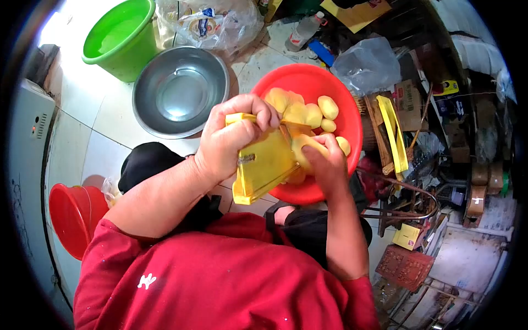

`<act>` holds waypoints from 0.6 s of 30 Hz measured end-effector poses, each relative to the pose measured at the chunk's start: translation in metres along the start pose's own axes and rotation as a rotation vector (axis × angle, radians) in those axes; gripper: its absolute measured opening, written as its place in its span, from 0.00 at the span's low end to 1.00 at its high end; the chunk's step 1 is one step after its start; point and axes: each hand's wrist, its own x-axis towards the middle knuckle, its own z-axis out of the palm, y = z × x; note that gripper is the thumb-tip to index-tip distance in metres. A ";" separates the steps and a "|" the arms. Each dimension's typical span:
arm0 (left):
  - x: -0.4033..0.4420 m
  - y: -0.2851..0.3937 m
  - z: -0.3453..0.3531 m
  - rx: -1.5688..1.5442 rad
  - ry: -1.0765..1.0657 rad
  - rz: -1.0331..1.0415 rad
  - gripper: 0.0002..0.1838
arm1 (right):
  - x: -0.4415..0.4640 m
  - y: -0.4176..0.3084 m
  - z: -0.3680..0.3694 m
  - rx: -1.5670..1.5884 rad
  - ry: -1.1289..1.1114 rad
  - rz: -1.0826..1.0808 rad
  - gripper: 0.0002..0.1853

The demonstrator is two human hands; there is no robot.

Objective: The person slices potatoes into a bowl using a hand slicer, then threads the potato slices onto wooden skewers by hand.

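Observation:
My left hand (234,135) is closed around the upper end of a yellow plastic slicer (261,165), which is tilted over the near left rim of a red basin (352,110). In my right hand (330,168) is a peeled potato (303,149), gripped between thumb and fingers and held against the slicer's right side. The fingers partly hide the potato, and I cannot make out the slicer's blade clearly. Several peeled potatoes (328,108) lie in the basin beyond both hands.
A steel bowl (151,110) sits left of the basin, with a green bucket (129,58) behind it. Plastic bags (231,27) and a bottle (301,34) stand farther back. Cluttered shelving (467,236) lines the right, near another yellow plastic frame (391,135). A red bucket (77,220) is at left.

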 end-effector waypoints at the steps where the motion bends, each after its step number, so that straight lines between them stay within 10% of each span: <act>1: 0.002 0.000 -0.002 0.014 0.001 -0.006 0.13 | -0.013 -0.016 0.008 0.000 -0.004 0.002 0.23; 3: 0.003 0.000 -0.002 0.030 -0.004 -0.014 0.13 | -0.031 -0.032 0.018 -0.049 -0.017 -0.344 0.25; 7: 0.000 0.000 0.000 0.036 -0.031 0.025 0.13 | 0.032 0.046 -0.013 -0.058 0.055 0.080 0.28; 11: 0.000 0.000 -0.002 0.046 -0.004 -0.015 0.14 | 0.000 0.004 0.002 -0.098 0.026 0.037 0.25; 13: 0.001 -0.001 -0.003 0.026 -0.011 -0.012 0.15 | -0.029 -0.037 0.017 -0.070 -0.002 -0.320 0.22; 18: -0.001 -0.003 -0.002 0.065 -0.043 0.021 0.15 | 0.033 0.033 -0.007 -0.056 0.081 0.095 0.22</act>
